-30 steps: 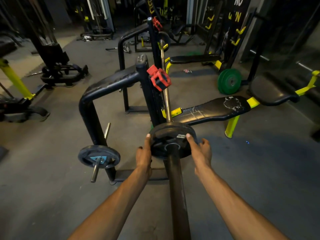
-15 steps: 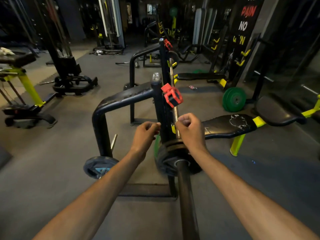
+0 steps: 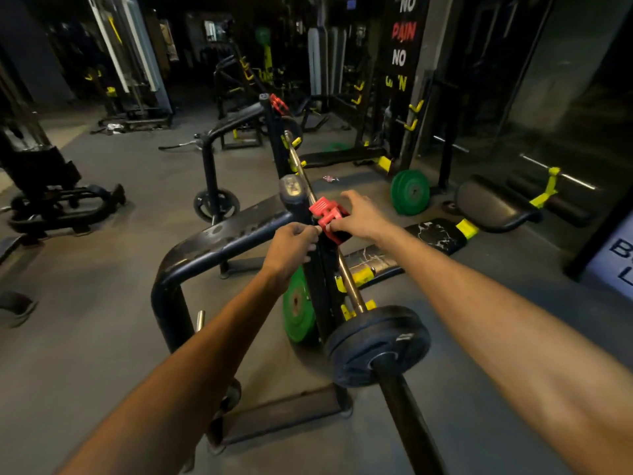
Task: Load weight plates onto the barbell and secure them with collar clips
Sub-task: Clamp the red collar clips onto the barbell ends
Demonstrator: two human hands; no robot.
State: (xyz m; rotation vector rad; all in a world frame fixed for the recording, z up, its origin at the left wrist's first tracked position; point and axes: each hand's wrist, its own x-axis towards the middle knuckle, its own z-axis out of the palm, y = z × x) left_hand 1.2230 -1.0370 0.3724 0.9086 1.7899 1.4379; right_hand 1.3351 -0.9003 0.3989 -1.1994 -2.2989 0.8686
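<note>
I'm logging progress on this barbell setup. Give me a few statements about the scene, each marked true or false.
1. A black weight plate sits on the barbell sleeve. True.
2. The red collar clip is clamped against that plate. False: it is up by the rack upright, away from the plate.
3. The left hand and the right hand are both at the clip. True.
4. The green plate is loaded on the barbell. False: it sits beside the rack upright.
5. A second red clip shows at the far upright. True.
</note>
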